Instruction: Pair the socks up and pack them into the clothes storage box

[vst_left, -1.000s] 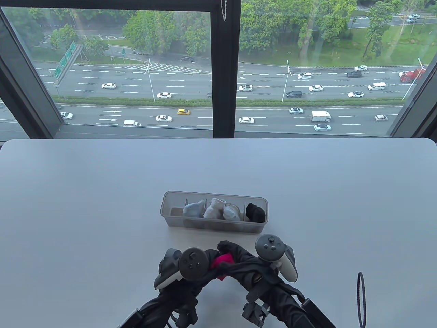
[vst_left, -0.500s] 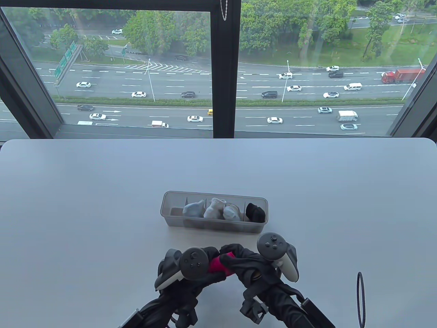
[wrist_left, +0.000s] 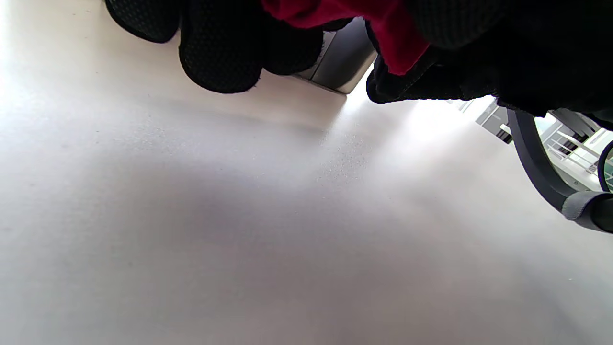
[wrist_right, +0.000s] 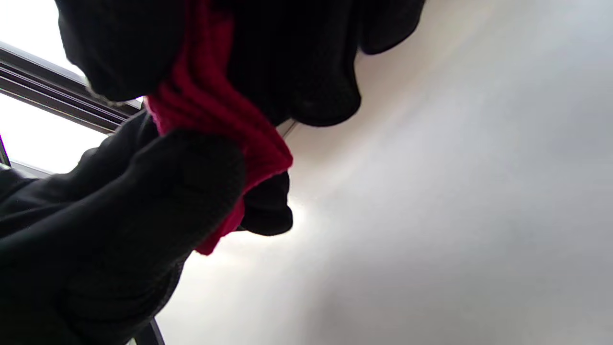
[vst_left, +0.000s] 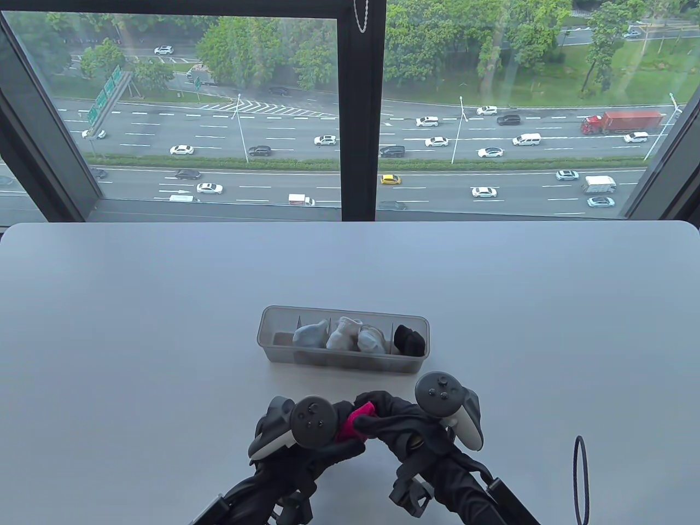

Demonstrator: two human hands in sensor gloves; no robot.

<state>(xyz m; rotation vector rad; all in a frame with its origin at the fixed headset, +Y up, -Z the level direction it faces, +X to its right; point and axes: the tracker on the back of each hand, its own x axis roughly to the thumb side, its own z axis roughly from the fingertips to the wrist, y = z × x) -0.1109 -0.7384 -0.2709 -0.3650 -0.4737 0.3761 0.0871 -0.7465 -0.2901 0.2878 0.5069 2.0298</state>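
Hands, table view: my black-gloved left hand (vst_left: 320,437) and black-gloved right hand (vst_left: 402,424) meet near the table's front edge, both with fingers curled round the bright pink knitted socks (vst_left: 356,421).
Box, table view: the clear plastic divided storage box (vst_left: 343,340) sits just beyond my hands, with pale and black sock bundles in its compartments.
Surface, table view: the smooth pale grey table (vst_left: 136,328) runs back to a dark-framed window (vst_left: 361,109) over a busy highway.
Left wrist view: my fingers (wrist_left: 220,52) grip the pink fabric (wrist_left: 378,28) above the tabletop.
Right wrist view: the ribbed pink fabric (wrist_right: 215,115) is clamped between my gloved fingers (wrist_right: 297,62).
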